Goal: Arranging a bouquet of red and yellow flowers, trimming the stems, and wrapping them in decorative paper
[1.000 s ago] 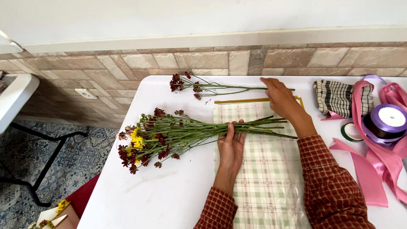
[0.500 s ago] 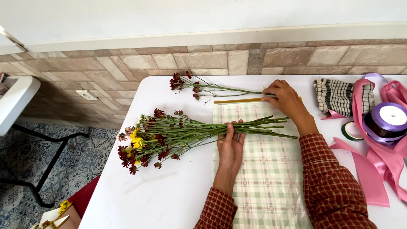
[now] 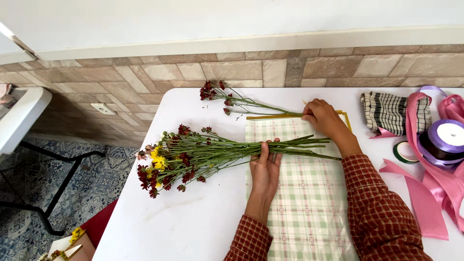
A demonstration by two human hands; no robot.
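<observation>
A bunch of dark red and yellow flowers (image 3: 188,154) lies across the white table (image 3: 188,227), stems pointing right over a green plaid wrapping sheet (image 3: 304,203). My left hand (image 3: 265,166) rests flat on the stems at the sheet's left edge, holding them down. My right hand (image 3: 323,116) is closed on the stem end of a separate red flower sprig (image 3: 232,99) lying near the table's far edge.
A black-and-white checked cloth (image 3: 386,112), a purple ribbon spool (image 3: 447,140), loose pink ribbon (image 3: 425,193) and a green tape roll (image 3: 403,152) lie at the right. A tiled wall stands behind the table. A second white table (image 3: 19,121) is at the left.
My right hand has drawn back towards the sheet's top edge and closed on the single sprig's stem. My left hand and the bunch have stayed in place.
</observation>
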